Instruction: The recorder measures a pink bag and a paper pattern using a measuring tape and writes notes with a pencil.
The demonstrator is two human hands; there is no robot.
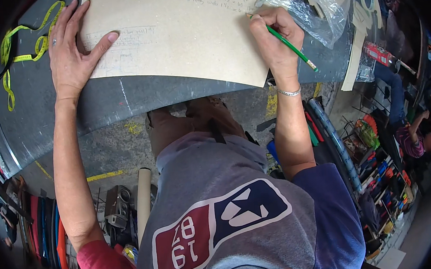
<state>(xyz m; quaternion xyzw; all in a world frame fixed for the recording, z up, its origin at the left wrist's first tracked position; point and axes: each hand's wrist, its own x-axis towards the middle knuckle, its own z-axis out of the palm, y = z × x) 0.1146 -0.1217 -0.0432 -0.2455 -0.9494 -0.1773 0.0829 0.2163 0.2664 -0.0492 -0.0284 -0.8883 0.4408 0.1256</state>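
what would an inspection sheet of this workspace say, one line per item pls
Surface: dark table, with pale scuff marks.
Job's things: large tan paper sheet with handwriting; green pencil, its point at the sheet's upper right.
Clutter: yellow tape measure loosely looped at left; crumpled clear plastic and pale strips at right.
Hands: left hand spread at the sheet's left edge, thumb on it; right hand grips the pencil.
Cables: nothing seen.
Surroundings: concrete floor with yellow lines; pale roll behind; another person at far right.
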